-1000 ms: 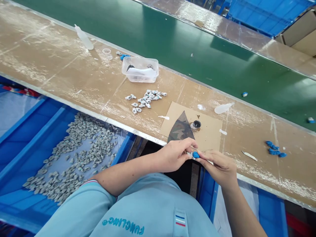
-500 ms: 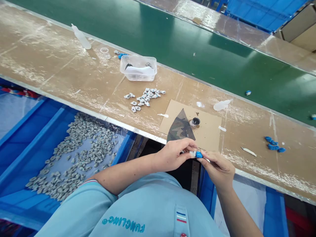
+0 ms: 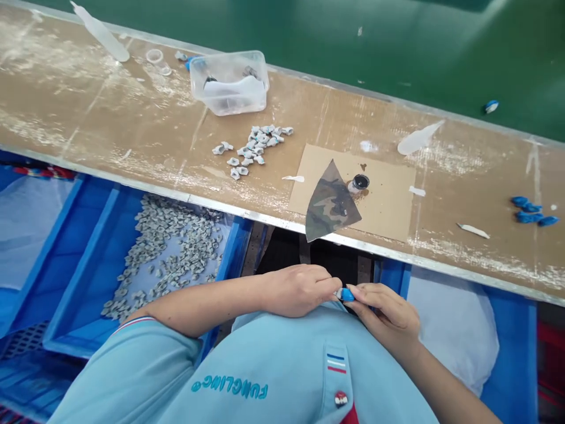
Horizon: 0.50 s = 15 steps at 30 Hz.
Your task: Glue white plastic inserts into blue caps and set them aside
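Note:
Close to my belly, in front of the table edge, both hands meet on a small blue-and-white moulded piece (image 3: 347, 294). My left hand (image 3: 300, 290) pinches its pale end between thumb and fingers. The blue end is pinched by my right hand (image 3: 386, 309). Fingers cover much of the piece, so its full shape is hidden. Beyond the hands, a camouflage cloth piece (image 3: 330, 206) overhangs the table edge. It lies partly on a flat cardboard sheet (image 3: 388, 212), beside a small cup of dark liquid (image 3: 360, 182).
Several grey pieces (image 3: 258, 144) lie left of the cardboard, below a clear plastic tub (image 3: 232, 103). Blue pieces (image 3: 529, 217) rest at the right. A blue crate (image 3: 83, 324) holds many grey pieces. White squeeze bottles (image 3: 419, 139) lie on the table, and a green belt (image 3: 309, 35) runs behind.
Both hands have drawn back from the table edge toward my body, still holding the piece. The view has tipped downward, uncovering more of the camouflage cloth.

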{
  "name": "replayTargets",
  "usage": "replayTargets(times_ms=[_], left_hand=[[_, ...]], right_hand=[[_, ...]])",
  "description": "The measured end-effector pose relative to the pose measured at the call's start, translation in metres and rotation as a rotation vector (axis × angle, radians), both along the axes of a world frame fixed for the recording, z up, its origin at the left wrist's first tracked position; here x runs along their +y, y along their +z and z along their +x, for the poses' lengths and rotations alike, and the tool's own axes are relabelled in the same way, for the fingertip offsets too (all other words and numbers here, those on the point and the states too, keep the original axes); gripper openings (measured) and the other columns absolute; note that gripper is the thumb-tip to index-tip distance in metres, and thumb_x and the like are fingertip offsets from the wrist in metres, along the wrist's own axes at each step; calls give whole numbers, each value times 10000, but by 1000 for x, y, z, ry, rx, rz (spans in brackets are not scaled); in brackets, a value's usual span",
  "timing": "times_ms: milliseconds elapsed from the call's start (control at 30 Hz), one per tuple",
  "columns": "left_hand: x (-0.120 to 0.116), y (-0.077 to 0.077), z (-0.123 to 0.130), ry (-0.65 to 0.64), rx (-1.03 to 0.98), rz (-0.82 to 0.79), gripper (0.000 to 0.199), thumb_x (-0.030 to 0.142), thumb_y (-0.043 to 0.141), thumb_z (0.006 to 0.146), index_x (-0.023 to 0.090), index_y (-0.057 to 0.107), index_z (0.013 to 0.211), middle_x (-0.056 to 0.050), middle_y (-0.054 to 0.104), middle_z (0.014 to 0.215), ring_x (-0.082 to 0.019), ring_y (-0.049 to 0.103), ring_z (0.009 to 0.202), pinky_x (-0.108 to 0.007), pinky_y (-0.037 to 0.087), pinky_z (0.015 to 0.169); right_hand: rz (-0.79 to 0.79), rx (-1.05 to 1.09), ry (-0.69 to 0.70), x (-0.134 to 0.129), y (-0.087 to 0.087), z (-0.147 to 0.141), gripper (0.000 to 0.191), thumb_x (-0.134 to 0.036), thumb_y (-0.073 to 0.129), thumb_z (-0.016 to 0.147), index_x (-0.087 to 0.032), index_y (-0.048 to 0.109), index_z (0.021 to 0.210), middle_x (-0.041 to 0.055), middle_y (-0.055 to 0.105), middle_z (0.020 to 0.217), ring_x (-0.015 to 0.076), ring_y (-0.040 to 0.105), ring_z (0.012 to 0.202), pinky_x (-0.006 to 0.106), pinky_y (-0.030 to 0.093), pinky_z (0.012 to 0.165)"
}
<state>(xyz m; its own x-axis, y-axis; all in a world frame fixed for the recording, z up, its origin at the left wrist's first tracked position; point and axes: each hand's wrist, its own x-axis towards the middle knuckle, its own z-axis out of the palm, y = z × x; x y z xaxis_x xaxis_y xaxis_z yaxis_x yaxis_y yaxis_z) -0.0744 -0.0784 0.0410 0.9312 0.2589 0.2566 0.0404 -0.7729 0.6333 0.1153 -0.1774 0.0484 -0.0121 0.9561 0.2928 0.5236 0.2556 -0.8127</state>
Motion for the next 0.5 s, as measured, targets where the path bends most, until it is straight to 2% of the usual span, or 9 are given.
replayTargets(times_ms=[167, 267, 333, 500], left_hand=[[-9, 2, -1, 1, 26, 9, 219, 154, 331, 937, 121, 547, 917, -76, 612, 749, -164, 547, 666, -277, 474, 633], [-10, 6, 1, -15, 27, 5, 197, 123, 345, 923, 124, 539, 891, -80, 614, 757, -169, 548, 663, -284, 480, 634], [-11, 9, 3, -21, 11, -13, 214, 126, 333, 926, 126, 541, 878, -84, 623, 762, -168, 543, 654, -283, 482, 627], [-11, 18, 7, 4, -40, -82, 248, 151, 314, 938, 117, 547, 859, -88, 621, 737, -159, 534, 634, -274, 462, 619]], right_hand=[[1, -50, -39, -12, 7, -4, 478, -60, 681, 771, -373, 651, 1130, -23, 730, 821, 179, 702, 672, 299, 619, 566], [-9, -84, -16, -13, 15, -5, 535, -36, 662, 775, -384, 625, 1180, -26, 733, 826, 178, 704, 682, 297, 621, 576], [0, -84, -13, -14, 20, -5, 530, -33, 670, 765, -375, 637, 1168, -23, 732, 813, 176, 701, 668, 285, 616, 560], [11, -21, -110, -18, 21, -4, 477, -31, 697, 737, -342, 673, 1098, -5, 727, 808, 180, 689, 659, 290, 599, 536]])
